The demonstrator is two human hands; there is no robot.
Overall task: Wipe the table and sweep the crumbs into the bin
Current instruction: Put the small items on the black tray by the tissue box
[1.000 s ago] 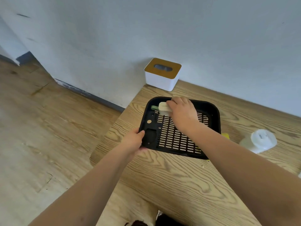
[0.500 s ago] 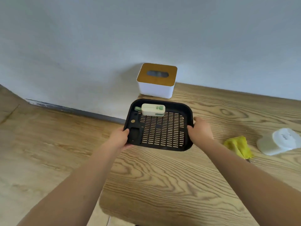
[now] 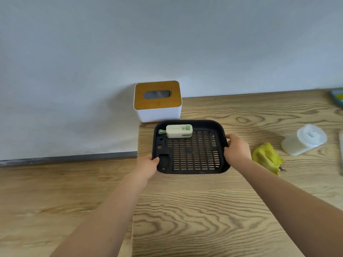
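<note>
- Tabletop (image 3: pixel 204 210): our left hand (image 3: pixel 146 166) and right hand (image 3: pixel 236 151), grips clamped, hold the black tray (image 3: pixel 189 154) at nine and three o'clock.
- Yellow cloth (image 3: pixel 267 157) lies at three o'clock.

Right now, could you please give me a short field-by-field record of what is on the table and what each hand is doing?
Surface: wooden table against a pale wall
Left hand: grips the left edge of the black slotted tray
Right hand: grips the tray's right edge
In tray: small cream and green device at the far side
Behind tray: white tissue box with a wood-coloured top
Right of tray: crumpled yellow cloth, untouched
Further right: white container lying on its side
</note>
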